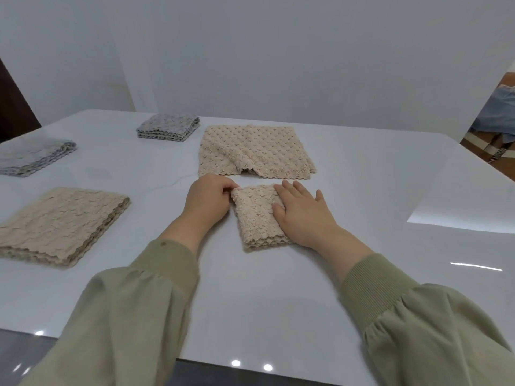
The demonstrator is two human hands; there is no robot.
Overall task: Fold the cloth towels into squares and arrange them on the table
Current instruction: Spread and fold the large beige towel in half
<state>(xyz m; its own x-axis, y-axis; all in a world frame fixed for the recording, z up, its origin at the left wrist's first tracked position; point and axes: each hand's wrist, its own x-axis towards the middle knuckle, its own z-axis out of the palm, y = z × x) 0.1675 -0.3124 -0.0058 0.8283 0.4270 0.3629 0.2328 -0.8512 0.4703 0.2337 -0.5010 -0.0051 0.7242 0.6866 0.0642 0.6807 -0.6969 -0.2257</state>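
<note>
No readable writing shows on any cloth. A small beige textured cloth towel (257,215), folded into a thick square with scalloped layered edges, lies at the middle of the glossy white surface (278,302). The right hand (303,215) presses flat on it, fingers spread wide; the left hand (207,197) pinches its far left corner. Just beyond lies a larger half-folded beige towel (255,151). Near the left edge sit a folded beige stack (61,224) and two folded grey towels (168,126)
</note>
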